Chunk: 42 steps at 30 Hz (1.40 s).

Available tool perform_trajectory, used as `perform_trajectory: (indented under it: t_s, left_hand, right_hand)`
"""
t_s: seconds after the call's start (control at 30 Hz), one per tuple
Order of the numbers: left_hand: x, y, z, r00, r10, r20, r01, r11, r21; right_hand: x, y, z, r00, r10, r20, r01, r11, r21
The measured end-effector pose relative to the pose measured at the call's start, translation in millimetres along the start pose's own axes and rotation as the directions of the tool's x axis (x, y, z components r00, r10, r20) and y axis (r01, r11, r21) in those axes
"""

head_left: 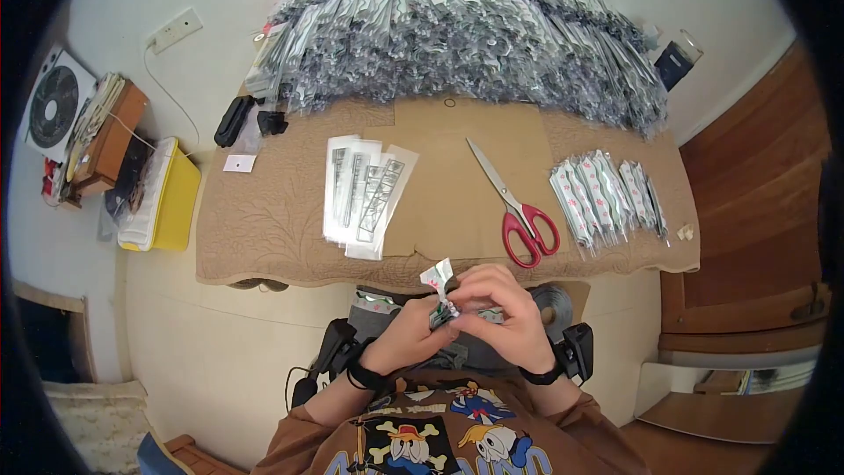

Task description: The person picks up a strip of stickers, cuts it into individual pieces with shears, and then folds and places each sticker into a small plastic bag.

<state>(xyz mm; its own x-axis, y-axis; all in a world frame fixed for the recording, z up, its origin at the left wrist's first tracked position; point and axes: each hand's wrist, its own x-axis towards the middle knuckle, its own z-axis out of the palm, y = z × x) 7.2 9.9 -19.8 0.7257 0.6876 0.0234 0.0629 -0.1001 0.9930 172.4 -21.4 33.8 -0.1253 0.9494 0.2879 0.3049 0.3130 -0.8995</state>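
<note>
Above my lap, my left hand (406, 334) is closed round a small bundle with dark and silvery edges. Out of its top rises a white printed strip (437, 274) with pink and green marks. My right hand (503, 312) meets it from the other side, fingers bent and thumb pressed against the bundle. Its fingers partly hide what they pinch. On the table just beyond lie red-handled scissors (519, 211), blades pointing away. Left of them rest several clear plastic sleeves (365, 193) with black print. To the right are rows of white patterned packets (598, 198) in clear wrapping.
A large heap of similar wrapped packets (457, 44) covers the table's back. A brown quilted cloth (264, 237) and cardboard sheet (431, 167) lie underneath. A black case (234, 121) sits at left. A grey tape roll (554, 306) is by my right wrist.
</note>
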Motion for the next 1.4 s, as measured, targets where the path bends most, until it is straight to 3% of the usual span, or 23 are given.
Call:
perform_trajectory:
  t_s: [0.1,0.17,0.27,0.37,0.4,0.5,0.53,0.63,0.7,0.8,0.9,0.93,0.97,1.03,1.1,1.13,1.23,1.33,1.4]
  left_hand:
    - [0.1,-4.4,1.4,0.992,-0.037,0.122,0.054,0.989,-0.14]
    - [0.3,-8.6,3.3,0.975,-0.023,0.22,0.093,0.945,-0.314]
    - [-1.0,-7.9,4.7,0.966,-0.035,0.256,0.142,0.9,-0.412]
    - [-0.2,-3.6,2.3,0.945,-0.046,0.324,0.212,0.842,-0.497]
    - [0.7,-0.9,0.1,0.928,-0.049,0.369,0.255,0.807,-0.533]
    - [4.0,7.2,-5.1,0.901,-0.029,0.433,0.298,0.767,-0.568]
    - [5.0,9.6,-6.2,0.891,-0.008,0.453,0.298,0.764,-0.572]
    - [5.7,8.4,-7.9,0.856,0.062,0.514,0.305,0.742,-0.597]
    - [6.4,4.4,-8.7,0.799,0.161,0.58,0.322,0.7,-0.637]
    - [7.9,-1.5,-5.4,0.796,0.257,0.549,0.267,0.664,-0.699]
    - [6.9,-4.7,-5.5,0.793,0.309,0.526,0.256,0.613,-0.747]
    - [6.8,-5.4,-6.0,0.79,0.316,0.525,0.273,0.585,-0.763]
    - [6.9,-5.4,-6.7,0.787,0.323,0.525,0.291,0.556,-0.779]
    - [6.4,1.0,-11.3,0.803,0.241,0.545,0.299,0.627,-0.719]
    - [7.0,11.1,-16.4,0.83,0.072,0.553,0.321,0.748,-0.58]
    - [7.8,15.8,-17.2,0.832,0.074,0.55,0.318,0.748,-0.582]
    - [7.6,28.0,-17.9,0.831,-0.218,0.512,0.408,0.864,-0.294]
    - [6.3,31.9,-16.4,0.866,-0.192,0.461,0.313,0.928,-0.201]
    - [5.7,36.3,-16.5,0.884,-0.173,0.435,0.261,0.953,-0.153]
  right_hand:
    - [-2.0,3.3,-2.7,1.0,-0.008,0.028,0.005,0.996,0.094]
    - [-5.4,2.9,-1.3,1.0,-0.006,0.019,0.005,0.997,0.075]
    - [-10.6,0.8,3.8,1.0,-0.008,0.005,0.008,0.999,0.036]
    - [-12.9,-2.1,10.3,0.982,0.182,-0.053,-0.16,0.945,0.286]
    - [-12.1,-0.6,9.9,0.982,0.182,-0.056,-0.158,0.944,0.289]
    - [-5.8,6.8,6.1,0.905,0.418,-0.078,-0.241,0.656,0.715]
    - [-4.2,7.2,3.7,0.905,0.419,-0.078,-0.241,0.654,0.717]
    - [-1.3,6.6,-4.7,0.886,0.45,0.114,-0.406,0.633,0.659]
    - [-2.5,6.1,-5.4,0.893,0.437,0.102,-0.4,0.671,0.624]
    - [-2.7,5.0,-4.4,0.908,0.408,0.093,-0.389,0.741,0.547]
    - [-1.8,1.3,-0.2,0.977,0.17,-0.129,-0.142,0.969,0.203]
    - [-0.4,-0.2,-0.1,0.977,0.17,-0.129,-0.142,0.969,0.203]
    - [2.2,-2.2,-0.6,0.959,0.275,-0.071,-0.225,0.888,0.402]
    - [6.3,-4.7,-1.9,0.898,0.428,0.099,-0.362,0.593,0.719]
    - [4.3,0.7,-2.7,0.893,0.437,0.111,-0.381,0.599,0.705]
    - [2.3,4.6,-3.0,0.886,0.447,0.126,-0.402,0.601,0.691]
    - [1.3,3.5,-3.2,0.892,0.437,0.115,-0.397,0.636,0.662]
    - [1.7,-1.3,-5.0,0.92,0.388,0.057,-0.336,0.703,0.626]
    - [0.7,-2.6,-8.9,0.872,0.455,0.179,-0.457,0.628,0.63]
